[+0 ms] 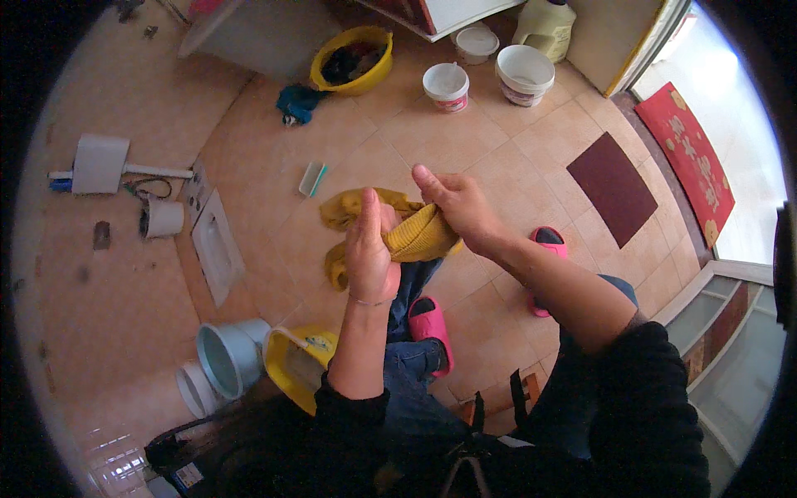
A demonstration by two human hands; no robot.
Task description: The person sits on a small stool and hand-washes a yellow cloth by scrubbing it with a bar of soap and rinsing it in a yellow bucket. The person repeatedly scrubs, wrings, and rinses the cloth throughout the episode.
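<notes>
A mustard-yellow knitted fabric piece (423, 235) is stretched between my two hands, above the tiled floor. My left hand (372, 246) grips its left end with the thumb pointing up. My right hand (459, 205) is closed on the other end, its thumb also raised. More yellow cloth (341, 208) hangs or lies beyond and left of my left hand; whether it all belongs to one garment I cannot tell. Just past it on the floor lies a small brush (312, 179) with a teal edge.
A yellow basin (386, 53) holds dark cloth, with a teal cloth (297, 104) beside it. White buckets (446, 87) stand at the top. A squat toilet (216, 249) is at left, near a blue bucket (229, 361) and a yellow bucket (299, 367). A dark red mat (613, 190) lies at right.
</notes>
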